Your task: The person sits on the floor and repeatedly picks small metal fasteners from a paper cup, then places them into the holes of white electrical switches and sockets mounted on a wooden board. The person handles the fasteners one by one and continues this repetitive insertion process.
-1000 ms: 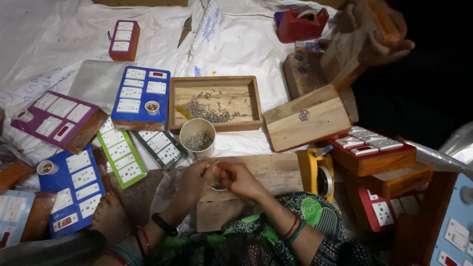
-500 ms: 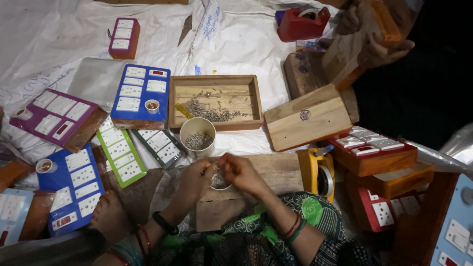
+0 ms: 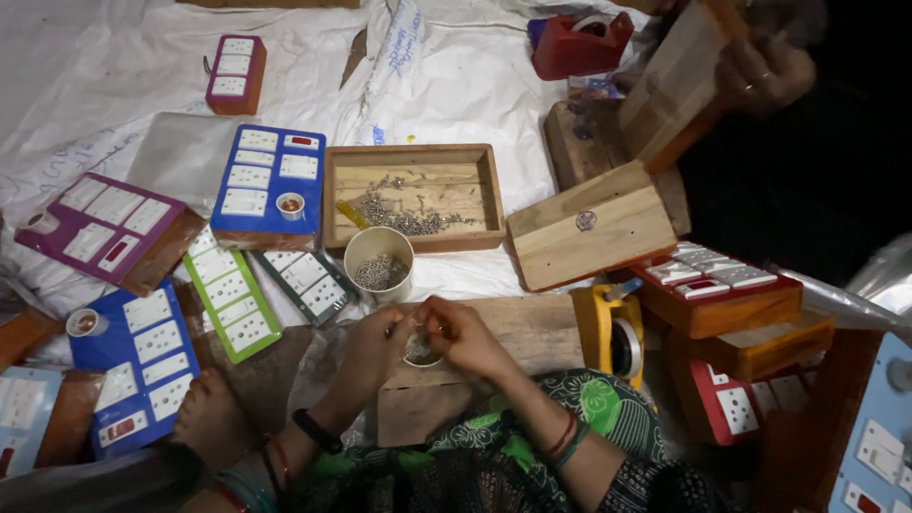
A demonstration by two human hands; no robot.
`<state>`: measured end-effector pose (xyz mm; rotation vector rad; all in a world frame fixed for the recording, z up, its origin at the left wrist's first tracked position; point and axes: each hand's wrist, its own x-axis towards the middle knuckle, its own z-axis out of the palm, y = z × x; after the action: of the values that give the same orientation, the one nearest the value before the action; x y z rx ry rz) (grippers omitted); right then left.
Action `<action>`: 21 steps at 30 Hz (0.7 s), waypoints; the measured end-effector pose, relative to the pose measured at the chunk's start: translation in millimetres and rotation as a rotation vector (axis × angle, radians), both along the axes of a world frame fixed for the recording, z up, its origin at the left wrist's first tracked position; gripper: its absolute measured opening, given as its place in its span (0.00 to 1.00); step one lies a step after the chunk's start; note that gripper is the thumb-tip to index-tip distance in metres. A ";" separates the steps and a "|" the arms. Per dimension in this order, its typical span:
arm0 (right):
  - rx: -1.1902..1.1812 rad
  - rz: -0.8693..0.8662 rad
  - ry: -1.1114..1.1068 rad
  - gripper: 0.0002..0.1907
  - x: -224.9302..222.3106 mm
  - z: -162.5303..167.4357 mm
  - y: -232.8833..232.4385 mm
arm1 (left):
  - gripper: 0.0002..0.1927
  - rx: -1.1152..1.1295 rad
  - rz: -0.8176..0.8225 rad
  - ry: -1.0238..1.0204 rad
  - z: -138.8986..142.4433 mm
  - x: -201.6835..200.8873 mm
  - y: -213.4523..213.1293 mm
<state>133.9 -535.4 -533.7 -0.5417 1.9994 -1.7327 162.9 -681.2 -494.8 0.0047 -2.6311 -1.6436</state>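
White sheeting (image 3: pixel 114 85) underneath; I see screws in tray (image 3: pixel 410 152) & cup (image 3: pixel 378 258). Both hands, left (image 3: pixel 375 342) & right (image 3: pixel 461 332), pinch at small cap (image 3: pixel 419 351), unchanged vs 0.5 s ago.

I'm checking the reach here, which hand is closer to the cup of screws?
Probably the left hand: it sits just below the cup of screws. The right hand is farther over, its fingers at the small round part.

Head camera looks steeply down, close over a cluttered wooden board (image 3: pixel 532 328).
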 end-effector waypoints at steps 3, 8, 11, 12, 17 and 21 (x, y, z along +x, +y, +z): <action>0.013 -0.023 -0.009 0.17 -1.4 0.1 -1.6 | 0.12 -0.065 0.007 -0.102 -0.1 -0.1 -1.4; 0.066 0.024 0.040 0.20 -1.9 1.0 -2.7 | 0.14 -0.097 0.013 -0.182 -0.4 -0.3 -3.3; -0.011 -0.026 0.003 0.17 -2.2 2.7 -1.7 | 0.14 -0.060 0.009 -0.164 -0.8 0.1 -4.1; 0.021 -0.006 0.001 0.18 -1.5 2.8 -2.4 | 0.13 -0.068 0.012 -0.134 -0.1 0.5 -3.6; 0.066 0.021 -0.073 0.19 -0.9 2.3 -3.2 | 0.14 -0.097 0.034 -0.138 0.9 0.2 -2.5; -0.084 -0.032 -0.070 0.18 -3.0 2.3 -1.7 | 0.14 -0.067 0.039 -0.246 6.3 -0.1 -1.2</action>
<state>131.0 -537.1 -531.4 -0.4726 1.9041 -1.8356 162.8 -682.3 -488.4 0.2708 -2.8406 -1.6378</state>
